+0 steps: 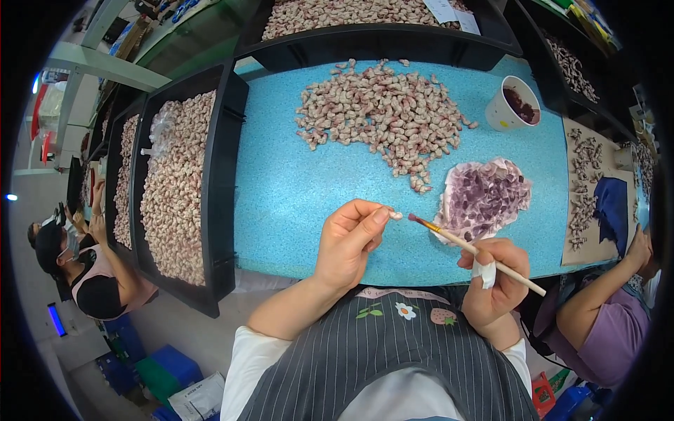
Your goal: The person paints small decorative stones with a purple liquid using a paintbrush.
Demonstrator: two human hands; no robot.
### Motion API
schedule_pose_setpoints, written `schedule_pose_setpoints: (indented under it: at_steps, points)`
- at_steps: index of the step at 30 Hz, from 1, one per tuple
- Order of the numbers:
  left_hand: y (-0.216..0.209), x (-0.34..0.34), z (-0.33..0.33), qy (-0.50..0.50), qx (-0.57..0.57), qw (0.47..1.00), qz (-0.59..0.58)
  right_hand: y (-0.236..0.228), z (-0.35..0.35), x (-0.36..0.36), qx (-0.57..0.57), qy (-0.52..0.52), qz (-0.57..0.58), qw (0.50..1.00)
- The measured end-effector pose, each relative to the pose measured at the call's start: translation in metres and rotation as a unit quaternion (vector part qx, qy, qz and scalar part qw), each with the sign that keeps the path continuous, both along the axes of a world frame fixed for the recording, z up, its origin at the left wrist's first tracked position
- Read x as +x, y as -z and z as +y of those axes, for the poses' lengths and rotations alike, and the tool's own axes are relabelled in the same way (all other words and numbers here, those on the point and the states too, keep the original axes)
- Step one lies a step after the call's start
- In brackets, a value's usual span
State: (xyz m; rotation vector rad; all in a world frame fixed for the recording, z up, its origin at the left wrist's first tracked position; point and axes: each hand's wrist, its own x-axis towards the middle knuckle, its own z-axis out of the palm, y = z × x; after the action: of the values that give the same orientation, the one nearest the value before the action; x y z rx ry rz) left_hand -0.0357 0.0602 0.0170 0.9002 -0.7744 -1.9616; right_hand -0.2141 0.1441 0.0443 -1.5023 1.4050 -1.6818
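Note:
My left hand [344, 244] pinches a small whitish molded piece [396, 215] between thumb and fingertips, above the blue tabletop [288, 210]. In my right hand [496, 284], a paintbrush [460, 242] with a pale wooden handle points left. Its reddish tip is close to the piece, with a narrow gap between them. White tape or cloth wraps a finger of that hand. Just beyond the brush lies a crumpled white tissue [486, 196] blotched with purple. Farther off is a heap of small whitish pieces with red-purple marks [382, 116].
A white paper cup [500, 116] with dark red liquid stands at the back right. Black bins of similar pieces border the table at left [219, 189], back [379, 45] and right [583, 98]. Co-workers sit at left [105, 274] and right [604, 323].

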Motion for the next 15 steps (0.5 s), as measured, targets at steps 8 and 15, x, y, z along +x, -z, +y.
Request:
schedule_pose_setpoints:
  at_steps: [8, 15]
  points:
    - [-0.003, 0.003, 0.0, -0.002, -0.04, 0.998, -0.038, -0.003, -0.006, 0.001, -0.002, -0.018, 0.033, 0.999]
    - [-0.033, 0.071, -0.048, -0.257, -0.106, 0.926, 0.256, 0.0, 0.003, -0.008, -0.003, 0.054, -0.03, 0.998]
